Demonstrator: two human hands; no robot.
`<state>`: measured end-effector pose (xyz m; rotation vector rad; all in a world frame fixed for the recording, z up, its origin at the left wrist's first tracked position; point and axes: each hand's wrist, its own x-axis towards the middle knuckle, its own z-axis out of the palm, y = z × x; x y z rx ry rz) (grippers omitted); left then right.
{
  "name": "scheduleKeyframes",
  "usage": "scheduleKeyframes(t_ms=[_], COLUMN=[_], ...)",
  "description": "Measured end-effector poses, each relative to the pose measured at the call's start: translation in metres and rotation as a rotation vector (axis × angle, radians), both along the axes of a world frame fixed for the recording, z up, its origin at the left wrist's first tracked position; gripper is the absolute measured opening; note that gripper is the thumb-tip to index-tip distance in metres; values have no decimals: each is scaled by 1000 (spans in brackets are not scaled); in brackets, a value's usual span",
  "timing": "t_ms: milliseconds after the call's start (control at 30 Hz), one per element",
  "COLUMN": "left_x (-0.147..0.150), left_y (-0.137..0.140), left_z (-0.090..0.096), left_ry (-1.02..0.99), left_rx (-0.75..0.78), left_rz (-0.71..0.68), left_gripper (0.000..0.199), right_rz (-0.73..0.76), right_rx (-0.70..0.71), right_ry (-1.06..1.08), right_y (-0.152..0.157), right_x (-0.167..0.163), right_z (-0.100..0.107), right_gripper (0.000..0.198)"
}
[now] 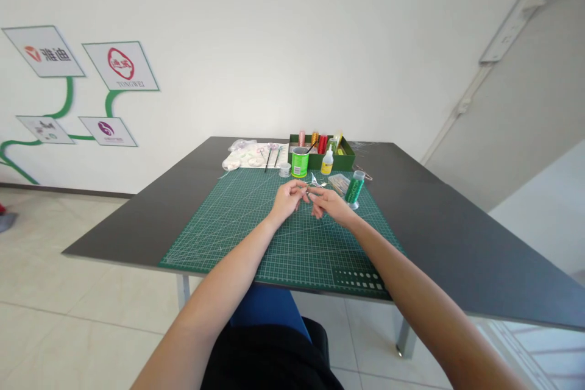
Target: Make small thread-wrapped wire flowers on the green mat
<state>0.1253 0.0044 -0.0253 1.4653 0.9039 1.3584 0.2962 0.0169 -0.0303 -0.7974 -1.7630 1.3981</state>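
Above the green cutting mat [237,228], my left hand [289,197] and my right hand [328,202] meet at the fingertips. Both are closed in a pinch around something small and thin that I cannot make out. Just right of my right hand stands a spool of green thread [354,187] on a clear base. Beyond my fingers lie a clear plastic box [339,183] with small contents and a shiny bit of film or foil [315,180]. A bright green can [300,163] stands behind my hands, with a small white-lidded jar [284,170] on its left.
At the table's back, a dark green box [350,158] holds several coloured thread spools. A yellow-labelled glue bottle [327,161] stands before it. White cloth or paper [249,155] with slim tools lies left. The black table [439,219] meets the wall behind.
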Motion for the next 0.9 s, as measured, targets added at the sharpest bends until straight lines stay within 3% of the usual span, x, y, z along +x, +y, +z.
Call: scheduleKeyframes(t_ms=[500, 733, 900], left_x=[-5, -5, -3], left_y=[7, 1, -7], left_z=[-9, -10, -7], left_ry=[131, 512, 706], left_rx=[23, 213, 269], left_rz=[166, 257, 281], left_gripper=[14, 16, 21], right_rz=[61, 158, 166], right_rx=[-85, -73, -74], right_ry=[-27, -98, -124], right_y=[-1, -3, -2], right_x=[14, 20, 28], right_z=[15, 22, 26], right_gripper=[45, 45, 45])
